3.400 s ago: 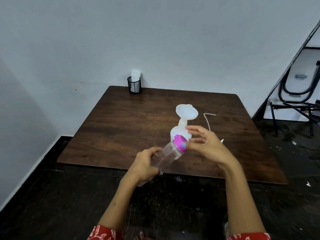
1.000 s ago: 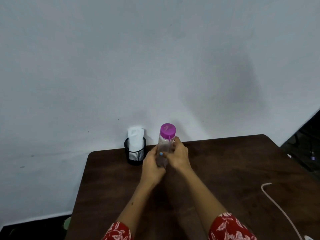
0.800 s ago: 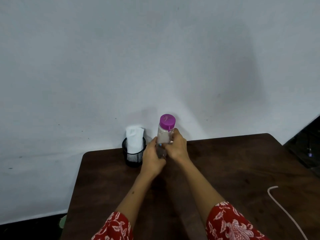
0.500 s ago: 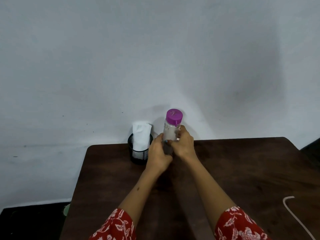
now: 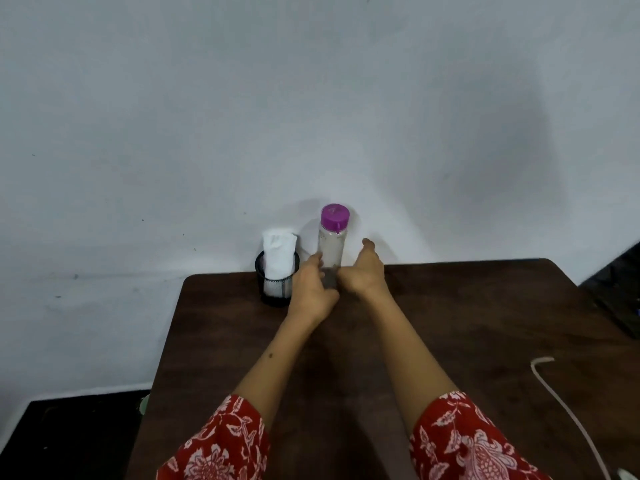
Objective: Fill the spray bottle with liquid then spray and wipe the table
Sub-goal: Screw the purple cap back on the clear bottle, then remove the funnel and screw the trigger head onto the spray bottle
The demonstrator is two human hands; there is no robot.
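A clear plastic bottle [image 5: 330,244] with a purple cap [image 5: 334,216] stands upright at the far edge of the dark wooden table [image 5: 467,306], close to the wall. My left hand [image 5: 311,289] is at its lower left, fingers spread, with the fingertips at the bottle's side. My right hand [image 5: 363,271] is at its lower right, thumb raised, with a small gap to the bottle. Neither hand is wrapped around it. The bottle's base is hidden behind my hands. No spray head is in view.
A black mesh cup [image 5: 277,291] holding a folded white cloth or tissue [image 5: 278,251] stands just left of the bottle. A thin white tube [image 5: 561,403] lies on the table's right side. The white wall rises right behind the table.
I carried the bottle from the near edge to the far edge and stood it upright by the mesh cup. Both hands gripped it half a second ago; now their fingers have come off it.
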